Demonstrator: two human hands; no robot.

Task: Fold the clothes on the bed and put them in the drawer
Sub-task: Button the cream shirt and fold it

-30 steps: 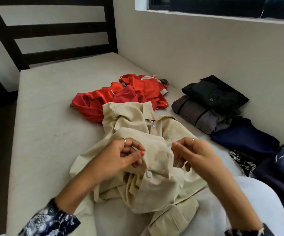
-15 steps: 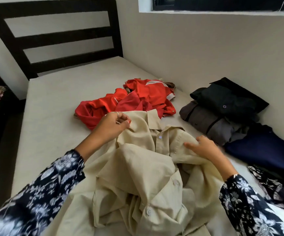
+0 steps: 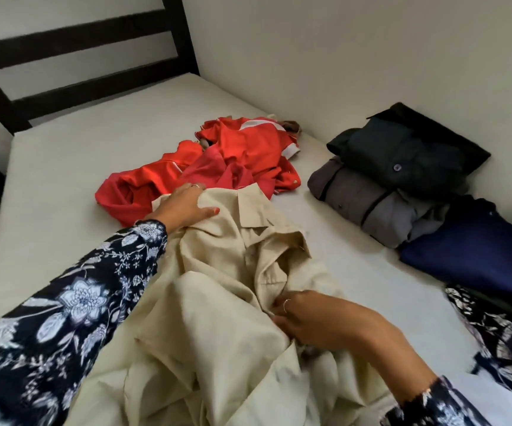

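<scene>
While no label or writing shows on any garment, the beige shirt point(image 3: 218, 290) lies crumpled mid-bed point(image 3: 49, 186), its lower part cut off at 6 o'clock. At its collar the left hand point(image 3: 184, 207) grips the cloth; the right hand point(image 3: 316, 321) pinches the placket, fingertips buried in folds. Toward 12 o'clock lies a red garment point(image 3: 236, 161); folded dark clothes point(image 3: 402, 179) sit at 2 o'clock.

Both sleeves point(image 3: 73, 299) are dark navy with a white flower print. Each hand point(image 3: 184, 207) wears a thin ring point(image 3: 286, 304); the thumbnail is orange.
</scene>
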